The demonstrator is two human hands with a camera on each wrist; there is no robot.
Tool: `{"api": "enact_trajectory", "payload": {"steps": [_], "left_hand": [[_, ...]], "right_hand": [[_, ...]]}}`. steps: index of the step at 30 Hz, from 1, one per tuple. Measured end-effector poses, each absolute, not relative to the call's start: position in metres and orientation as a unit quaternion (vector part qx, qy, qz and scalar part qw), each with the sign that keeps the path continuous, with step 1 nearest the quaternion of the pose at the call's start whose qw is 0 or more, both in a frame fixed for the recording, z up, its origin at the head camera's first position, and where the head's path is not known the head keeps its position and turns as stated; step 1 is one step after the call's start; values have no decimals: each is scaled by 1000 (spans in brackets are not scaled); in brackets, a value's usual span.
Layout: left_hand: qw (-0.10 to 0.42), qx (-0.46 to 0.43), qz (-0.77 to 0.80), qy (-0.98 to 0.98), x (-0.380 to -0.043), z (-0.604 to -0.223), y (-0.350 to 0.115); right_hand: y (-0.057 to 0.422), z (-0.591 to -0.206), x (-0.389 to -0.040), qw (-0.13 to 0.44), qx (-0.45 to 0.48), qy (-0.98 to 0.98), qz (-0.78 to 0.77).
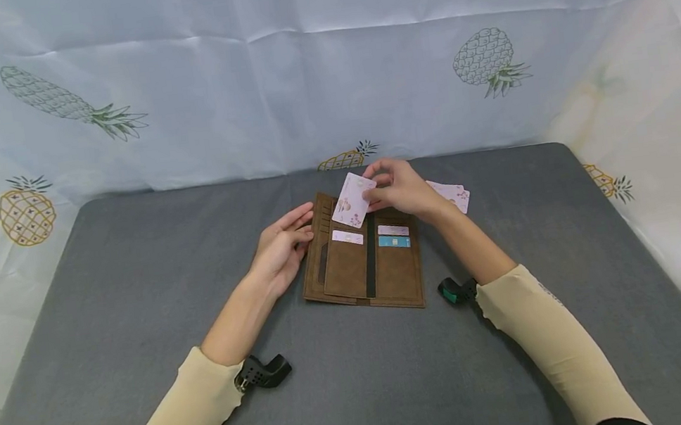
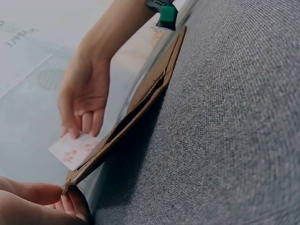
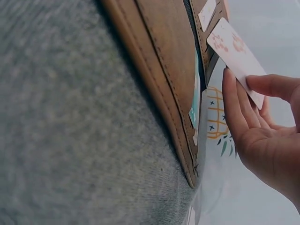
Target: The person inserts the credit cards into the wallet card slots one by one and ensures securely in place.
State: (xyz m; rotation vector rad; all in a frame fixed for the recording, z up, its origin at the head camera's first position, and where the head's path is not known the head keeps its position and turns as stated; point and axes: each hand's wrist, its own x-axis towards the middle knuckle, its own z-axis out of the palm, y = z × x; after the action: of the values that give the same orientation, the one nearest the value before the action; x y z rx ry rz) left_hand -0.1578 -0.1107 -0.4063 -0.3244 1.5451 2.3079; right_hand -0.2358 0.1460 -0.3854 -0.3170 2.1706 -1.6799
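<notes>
A brown wallet (image 1: 347, 268) lies unfolded on the grey table, a dark strip running down its middle. My left hand (image 1: 284, 251) is at its left edge; in the left wrist view the thumb and fingers pinch a corner of the wallet (image 2: 123, 133). Between thumb and fingers my right hand (image 1: 401, 189) holds a pale pink card (image 1: 352, 200) with a flower print, tilted over the left half's upper slots. Below that card, a white-pink card (image 1: 347, 237) sticks out of a slot. The right half holds a pink card (image 1: 393, 230) above a blue card (image 1: 394, 242).
More pink cards (image 1: 454, 195) lie on the table beyond the right forearm, partly hidden by it. A black wrist camera (image 1: 264, 372) juts from the left sleeve, another camera (image 1: 456, 291) from the right. Behind the grey table (image 1: 137, 322) hangs a pineapple-print cloth (image 1: 194, 110).
</notes>
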Motion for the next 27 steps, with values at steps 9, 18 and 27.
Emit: {"api": "enact_trajectory", "payload": {"steps": [9, 18, 27], "left_hand": [[170, -115, 813, 545, -159, -408, -110], [168, -120, 816, 540, -159, -409, -111], [170, -112, 815, 543, -158, -408, -111]], "right_hand": [[150, -392, -234, 200, -117, 793, -563], [149, -394, -232, 228, -136, 790, -552], [147, -394, -233, 240, -139, 800, -531]]}}
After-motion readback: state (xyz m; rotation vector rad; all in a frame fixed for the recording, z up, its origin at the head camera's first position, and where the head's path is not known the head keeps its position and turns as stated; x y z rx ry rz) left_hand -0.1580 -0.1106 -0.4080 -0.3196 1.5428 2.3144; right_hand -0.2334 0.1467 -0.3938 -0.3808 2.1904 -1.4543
